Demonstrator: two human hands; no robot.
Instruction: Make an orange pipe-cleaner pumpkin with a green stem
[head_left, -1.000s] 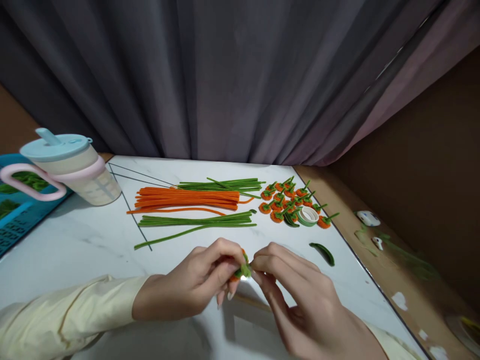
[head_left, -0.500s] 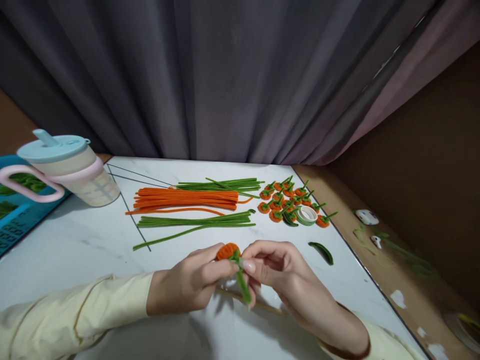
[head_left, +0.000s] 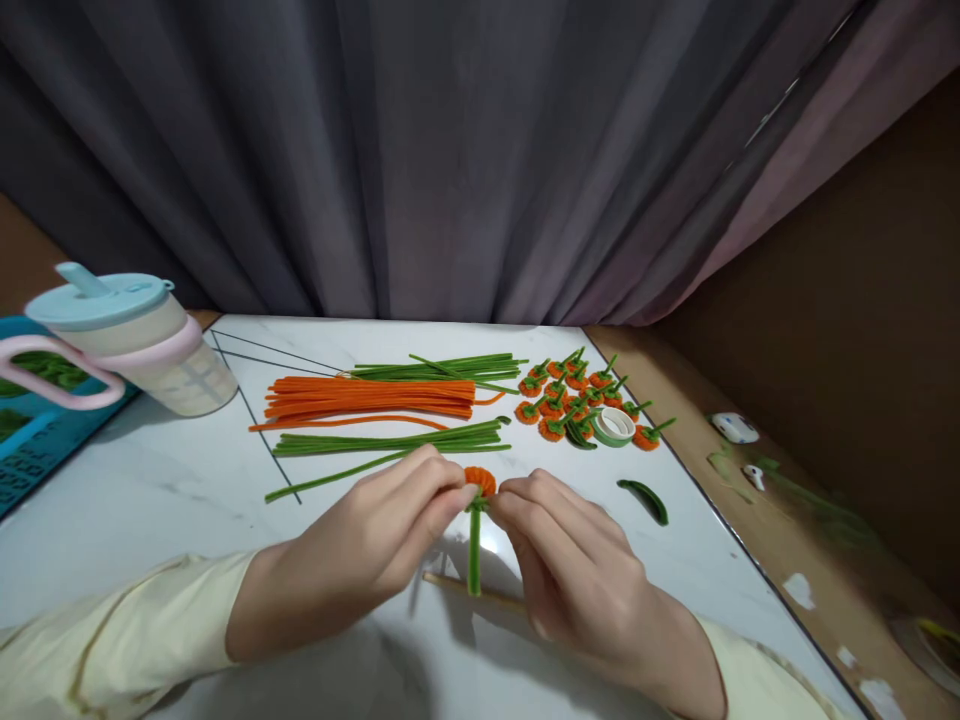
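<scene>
Between my two hands is a small pipe-cleaner pumpkin (head_left: 481,481), an orange ribbed ball with green leafy bits and a long green stem pointing down toward me. My left hand (head_left: 375,520) pinches its left side at the green part. From the right, my right hand (head_left: 577,560) closes its fingertips on the green bits at the stem's base; some of those fingertips are hidden. A thin wooden stick (head_left: 480,592) lies on the table below the stem, partly covered by my right hand.
Beyond my hands lie orange pipe cleaners (head_left: 367,398) and green pipe cleaners (head_left: 382,440). Several finished pumpkins (head_left: 553,405) cluster around a tape roll (head_left: 613,426). A dark green curved piece (head_left: 645,500) lies right. Left stand a lidded cup (head_left: 187,370) and a blue basket (head_left: 45,455).
Both hands have turned, and the pumpkin has shifted slightly up and right. Its stem, slanted before, now hangs straight toward me. The left fingers have moved off the stem to the pumpkin's side.
</scene>
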